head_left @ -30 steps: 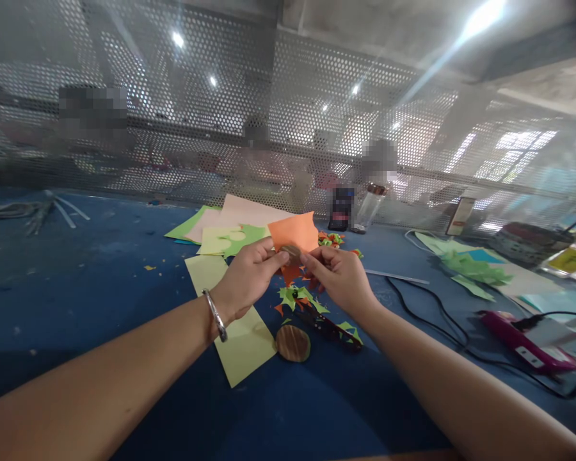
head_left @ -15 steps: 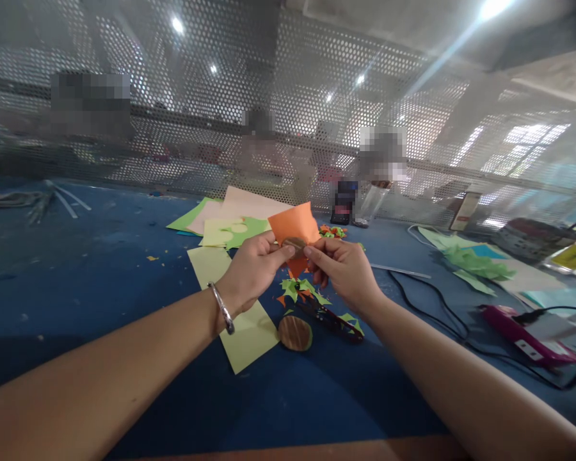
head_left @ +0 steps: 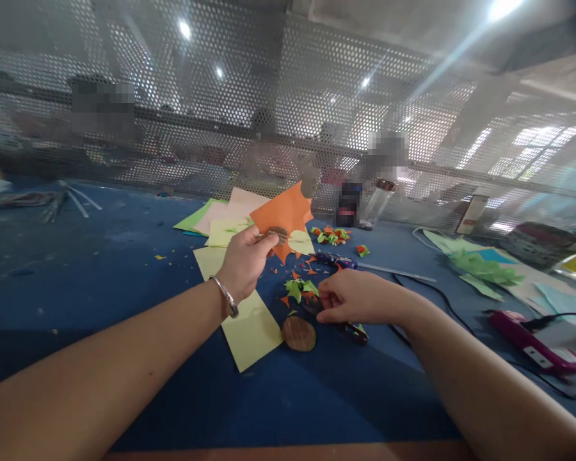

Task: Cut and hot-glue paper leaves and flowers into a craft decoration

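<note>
My left hand pinches a sheet of orange paper with a jagged cut edge. A small brown wood-grained oval piece lies against the paper under my thumb. My right hand is down at the table, its fingers curled around dark scissors with reddish handles; its palm hides much of them. Just left of it are green and orange paper scraps. A brown wood-grained disc with a green edge lies nearer me, touching or close to a pale yellow sheet.
Stacked coloured paper lies behind my left hand. Beyond my right hand are small green-orange paper pieces and a blue-handled tool. A purple power strip with black cables stands right. A perforated metal screen closes off the back.
My right hand has let go of the orange paper and moved down to the scissors. My left hand still holds the paper with the brown piece, now turned to show its jagged edge.
</note>
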The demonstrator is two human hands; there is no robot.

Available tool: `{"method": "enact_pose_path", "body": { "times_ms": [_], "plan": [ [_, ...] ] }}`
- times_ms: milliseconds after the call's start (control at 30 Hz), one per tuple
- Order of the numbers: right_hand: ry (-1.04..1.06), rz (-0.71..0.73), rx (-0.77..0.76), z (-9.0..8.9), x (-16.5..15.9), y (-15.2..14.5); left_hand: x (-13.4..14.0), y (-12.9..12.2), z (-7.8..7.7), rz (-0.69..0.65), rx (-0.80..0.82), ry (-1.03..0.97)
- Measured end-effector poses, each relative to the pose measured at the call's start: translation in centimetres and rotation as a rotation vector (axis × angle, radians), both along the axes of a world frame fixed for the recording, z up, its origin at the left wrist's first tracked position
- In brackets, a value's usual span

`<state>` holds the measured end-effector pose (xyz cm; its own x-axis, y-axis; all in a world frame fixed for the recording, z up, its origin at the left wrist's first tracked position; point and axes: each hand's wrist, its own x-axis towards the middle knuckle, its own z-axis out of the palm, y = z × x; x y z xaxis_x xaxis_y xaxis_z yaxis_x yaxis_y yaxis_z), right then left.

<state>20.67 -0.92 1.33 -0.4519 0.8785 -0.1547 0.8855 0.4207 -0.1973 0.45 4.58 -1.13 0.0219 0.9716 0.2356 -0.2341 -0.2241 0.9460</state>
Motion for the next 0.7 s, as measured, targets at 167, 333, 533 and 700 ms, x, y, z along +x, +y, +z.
{"method": "enact_pose_path", "body": {
  "times_ms": [167,333,533,700],
  "plan": [
    [-0.068,-0.004,0.042,-0.4,0.0,0.2,-0.1,-0.1,-0.1,-0.016,0.008,0.003],
    [-0.078,-0.011,0.076,-0.4,-0.2,0.1,-0.2,-0.1,-0.1,-0.045,0.02,0.01],
    [0.062,-0.028,0.136,0.4,0.5,1.0,-0.1,-0.2,0.2,-0.047,-0.048,-0.068],
    [0.29,-0.109,0.286,0.2,0.4,1.7,0.3,-1.0,0.6,-0.137,-0.185,-0.18]
  ]
}}
